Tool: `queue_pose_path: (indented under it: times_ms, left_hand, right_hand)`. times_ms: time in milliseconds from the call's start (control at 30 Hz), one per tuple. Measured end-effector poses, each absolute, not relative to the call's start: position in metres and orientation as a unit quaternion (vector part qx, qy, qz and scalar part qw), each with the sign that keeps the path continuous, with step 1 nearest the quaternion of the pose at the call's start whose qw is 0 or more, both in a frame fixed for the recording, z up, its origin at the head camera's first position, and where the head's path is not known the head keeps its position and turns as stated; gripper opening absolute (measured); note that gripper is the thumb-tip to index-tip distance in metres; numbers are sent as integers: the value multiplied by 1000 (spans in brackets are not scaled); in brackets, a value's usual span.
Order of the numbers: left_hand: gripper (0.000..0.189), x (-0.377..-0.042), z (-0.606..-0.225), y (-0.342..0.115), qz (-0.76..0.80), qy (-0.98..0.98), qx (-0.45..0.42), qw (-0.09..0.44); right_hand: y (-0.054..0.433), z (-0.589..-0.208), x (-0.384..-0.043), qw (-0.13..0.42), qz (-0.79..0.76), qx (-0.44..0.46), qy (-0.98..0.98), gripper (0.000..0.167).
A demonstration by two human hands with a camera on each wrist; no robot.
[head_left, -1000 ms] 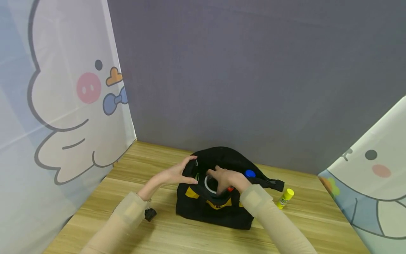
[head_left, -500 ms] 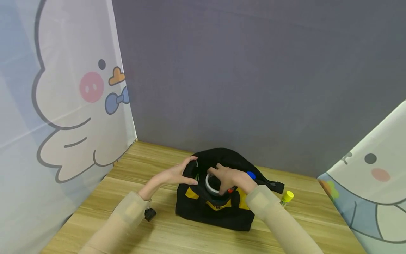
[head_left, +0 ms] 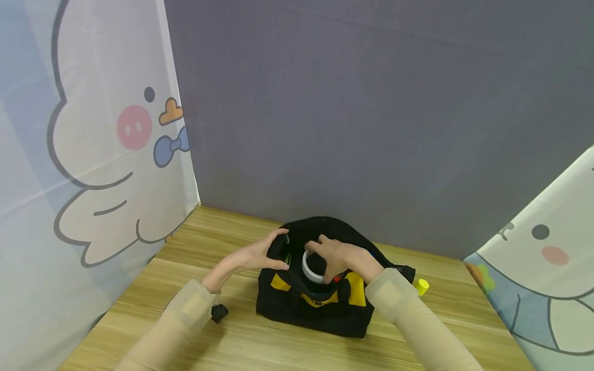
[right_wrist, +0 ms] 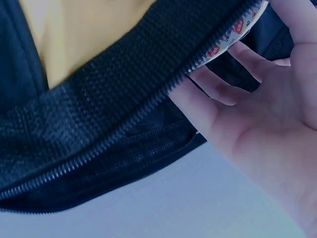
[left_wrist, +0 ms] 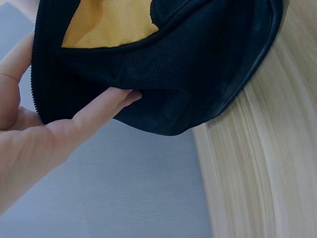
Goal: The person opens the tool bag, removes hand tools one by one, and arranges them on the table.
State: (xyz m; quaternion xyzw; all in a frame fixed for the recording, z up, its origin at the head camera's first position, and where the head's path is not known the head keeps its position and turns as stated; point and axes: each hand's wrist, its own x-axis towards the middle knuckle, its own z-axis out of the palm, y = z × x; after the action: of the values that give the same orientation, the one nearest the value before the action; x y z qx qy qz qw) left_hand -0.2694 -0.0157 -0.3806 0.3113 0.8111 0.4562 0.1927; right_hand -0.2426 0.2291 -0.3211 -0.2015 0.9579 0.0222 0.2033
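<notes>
A black tool bag [head_left: 315,322] with yellow panels stands unzipped on the table. My left hand [head_left: 255,253] holds the bag's left end at the opening, thumb and fingers apart on the fabric; the left wrist view shows fingers [left_wrist: 99,106] against the black cloth. Inside the mouth, my right hand [head_left: 341,257] grips the rim of a roll of tape [head_left: 306,270], pale with a dark hollow middle. Red and white print shows on the tape roll [right_wrist: 225,42] in the right wrist view. The bag's edge hides part of the roll and fingertips.
A yellow-capped glue stick [head_left: 421,286] stands right of the bag, partly behind my right sleeve. Something red [head_left: 336,279] shows inside the bag under my right hand. A wooden table [head_left: 260,342] lies below, and a grey cloth wall [head_left: 325,118] rises behind.
My right hand has shifted slightly right, and the tape roll has moved a little up and right with it. The blue cap is now mostly covered. My left hand stays put.
</notes>
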Motion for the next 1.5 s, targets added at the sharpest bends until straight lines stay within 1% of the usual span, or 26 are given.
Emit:
queue_pose_path:
  times_ms: [600, 1100, 1233, 1500]
  left_hand:
    - [91, -268, -380, -15, 464, 807, 307, 198]
    - [94, -268, -379, -17, 468, 804, 306, 203]
    - [92, -268, -379, -16, 469, 803, 304, 206]
    - [91, -268, -379, -17, 468, 803, 305, 210]
  right_hand:
    - [236, -299, -235, 202, 5, -210, 957, 87]
    - [249, -277, -225, 185, -2, -222, 957, 89]
    - [251, -271, -224, 177, -3, -228, 958, 89]
    - [260, -262, -221, 178, -13, -223, 959, 85]
